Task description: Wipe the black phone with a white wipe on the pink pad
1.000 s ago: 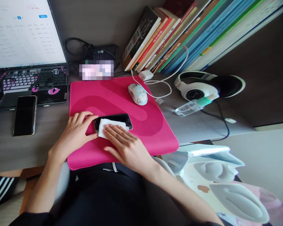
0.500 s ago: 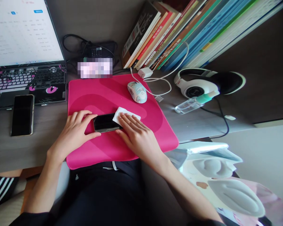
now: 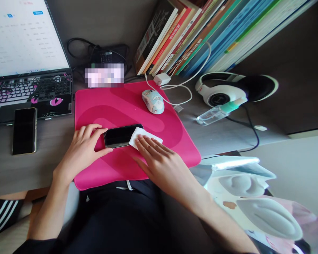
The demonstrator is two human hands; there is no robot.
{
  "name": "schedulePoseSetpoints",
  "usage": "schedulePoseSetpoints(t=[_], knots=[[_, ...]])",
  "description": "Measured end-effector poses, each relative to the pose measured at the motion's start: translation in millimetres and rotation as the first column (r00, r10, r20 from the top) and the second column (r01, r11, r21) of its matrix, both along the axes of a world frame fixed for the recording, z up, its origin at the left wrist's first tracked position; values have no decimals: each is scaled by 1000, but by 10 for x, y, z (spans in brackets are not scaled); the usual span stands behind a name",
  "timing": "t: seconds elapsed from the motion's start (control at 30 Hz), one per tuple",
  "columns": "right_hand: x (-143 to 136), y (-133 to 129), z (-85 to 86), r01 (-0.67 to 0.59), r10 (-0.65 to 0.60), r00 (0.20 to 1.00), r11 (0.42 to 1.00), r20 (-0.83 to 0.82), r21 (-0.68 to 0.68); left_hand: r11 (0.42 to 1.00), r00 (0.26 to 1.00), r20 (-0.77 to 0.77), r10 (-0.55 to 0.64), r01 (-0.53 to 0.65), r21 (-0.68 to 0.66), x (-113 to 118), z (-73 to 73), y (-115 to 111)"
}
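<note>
A black phone [image 3: 119, 136] lies flat on a pink desk mat [image 3: 108, 106]. My left hand [image 3: 86, 143] braces the phone's left end, with the thumb at its lower corner and a fingertip at its upper corner. A folded white tissue [image 3: 144, 135] covers the phone's lower right corner and spreads onto the mat. My right hand [image 3: 159, 155] presses the tissue down under its outstretched fingertips, palm down, the thumb apart below the phone.
A patterned mouse [image 3: 153, 101] sits on the mat. Left are a laptop [image 3: 34, 93] and another phone [image 3: 24, 131]. Behind stand books [image 3: 172, 38]; right are a white charger [image 3: 162, 79], headphones [image 3: 222, 93] and a clear bottle [image 3: 213, 114].
My right hand and the tissue have shifted slightly right and down, uncovering the phone's upper right corner. My left hand stays at the phone's left end.
</note>
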State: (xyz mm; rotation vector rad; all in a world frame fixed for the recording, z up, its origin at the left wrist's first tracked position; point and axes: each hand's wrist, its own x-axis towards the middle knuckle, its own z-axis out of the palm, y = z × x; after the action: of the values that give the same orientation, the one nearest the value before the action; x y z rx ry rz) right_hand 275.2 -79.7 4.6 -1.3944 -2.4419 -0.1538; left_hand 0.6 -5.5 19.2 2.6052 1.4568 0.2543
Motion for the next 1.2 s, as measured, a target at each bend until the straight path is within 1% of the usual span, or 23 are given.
schedulePoseSetpoints(t=[0.07,0.2,0.27,0.33,0.43,0.6,0.67,0.77,0.93,1.0,1.1,1.2], knots=[[-2,49,-25,7,-7,1000,1000,-24,-2,1000,1000,11,-3,3,-7,-9,-2,7],[-5,280,-169,28,-32,993,999,-117,-38,1000,1000,27,-9,9,-7,-16,-2,15],[-6,378,-234,19,-27,988,998,-152,-52,1000,1000,25,-8,8,-6,-11,2,13],[-2,421,-262,1,-12,986,998,-166,-66,1000,1000,20,-4,4,-8,-1,10,10],[13,368,-223,-9,-4,987,997,-158,-82,1000,1000,22,4,-4,-10,10,18,8],[32,114,-56,-6,0,996,998,-88,-66,1000,999,31,10,-10,-19,5,10,14],[23,63,-24,7,-11,997,999,-76,-47,1000,999,37,13,-12,-24,-1,2,17],[-7,130,-66,19,-25,994,999,-106,-51,1000,999,53,7,-6,-31,-5,-5,18],[-55,435,-250,-48,30,980,995,-198,-85,1000,999,48,6,-5,-12,1,0,18],[-65,494,-278,-54,34,978,994,-204,-93,1000,999,33,10,-10,-6,8,8,15],[-77,432,-231,-51,34,981,995,-189,-90,1000,1000,21,15,-15,-2,20,20,12],[-93,241,-125,-69,56,989,993,-138,-95,1000,1000,12,16,-16,-6,29,27,16]])
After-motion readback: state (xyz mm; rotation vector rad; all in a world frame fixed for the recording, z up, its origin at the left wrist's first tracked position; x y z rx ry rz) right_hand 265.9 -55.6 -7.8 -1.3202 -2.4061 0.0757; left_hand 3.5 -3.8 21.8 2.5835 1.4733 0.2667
